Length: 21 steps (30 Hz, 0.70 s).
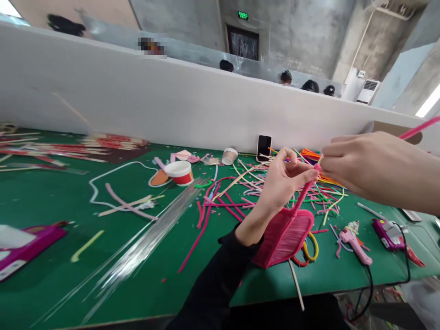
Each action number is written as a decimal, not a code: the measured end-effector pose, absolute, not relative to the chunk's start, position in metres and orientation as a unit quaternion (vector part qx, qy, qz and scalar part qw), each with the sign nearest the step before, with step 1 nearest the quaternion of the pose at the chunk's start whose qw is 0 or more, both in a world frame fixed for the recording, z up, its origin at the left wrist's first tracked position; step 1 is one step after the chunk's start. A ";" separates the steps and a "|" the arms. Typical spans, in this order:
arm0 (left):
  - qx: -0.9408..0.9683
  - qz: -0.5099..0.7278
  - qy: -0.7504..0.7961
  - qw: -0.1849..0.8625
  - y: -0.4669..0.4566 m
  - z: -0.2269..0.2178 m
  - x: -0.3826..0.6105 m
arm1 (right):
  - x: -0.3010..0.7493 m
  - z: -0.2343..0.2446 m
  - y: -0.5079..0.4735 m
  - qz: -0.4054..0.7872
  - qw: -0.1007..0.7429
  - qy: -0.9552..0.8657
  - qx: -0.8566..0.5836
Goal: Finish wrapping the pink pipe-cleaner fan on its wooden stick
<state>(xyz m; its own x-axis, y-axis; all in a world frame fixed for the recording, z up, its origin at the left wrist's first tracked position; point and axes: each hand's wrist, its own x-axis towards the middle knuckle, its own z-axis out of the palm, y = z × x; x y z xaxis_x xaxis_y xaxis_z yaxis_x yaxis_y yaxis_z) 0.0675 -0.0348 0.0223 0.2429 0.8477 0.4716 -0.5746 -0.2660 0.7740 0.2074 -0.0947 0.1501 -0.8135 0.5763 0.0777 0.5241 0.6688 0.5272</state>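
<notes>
My left hand [280, 183] pinches the thin stem of a pink woven pipe-cleaner piece [285, 236], a flat leaf-like shape that hangs below my fingers over the green table. My right hand [369, 167] is closed on a pink pipe cleaner [417, 129] whose free end sticks up to the right; its fingertips meet my left hand's at the top of the stem. A thin wooden stick [297, 286] pokes out under the woven piece.
Several loose pipe cleaners [240, 197] litter the green table [103, 275]. A red-and-white cup [179, 173], a paper cup [229, 156], a phone [264, 147], two pink glue guns [354, 238], clear wires [147, 238] and a magenta box [27, 245] lie around. A white partition [137, 96] runs behind.
</notes>
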 end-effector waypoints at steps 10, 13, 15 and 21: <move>0.560 0.616 0.144 0.535 -0.048 0.026 0.066 | 0.236 0.140 -0.100 0.240 -0.047 0.919 0.309; 0.575 0.615 0.146 0.520 -0.051 0.028 0.062 | 0.238 0.138 -0.100 0.189 -0.086 0.923 0.325; 0.580 0.602 0.131 0.533 -0.052 0.029 0.059 | 0.243 0.137 -0.098 0.129 -0.126 0.924 0.338; 0.558 0.541 0.083 0.624 -0.056 0.028 0.058 | 0.257 0.152 -0.071 -0.129 -0.100 0.898 0.409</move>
<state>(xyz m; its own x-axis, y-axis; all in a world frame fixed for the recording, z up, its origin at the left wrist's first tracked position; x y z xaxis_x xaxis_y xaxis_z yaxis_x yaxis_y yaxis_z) 0.0576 -0.0563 0.0280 0.4017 0.7676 0.4995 -0.5819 -0.2073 0.7864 0.2571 -0.0714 0.1520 -0.6453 0.7603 0.0750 0.7086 0.6323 -0.3133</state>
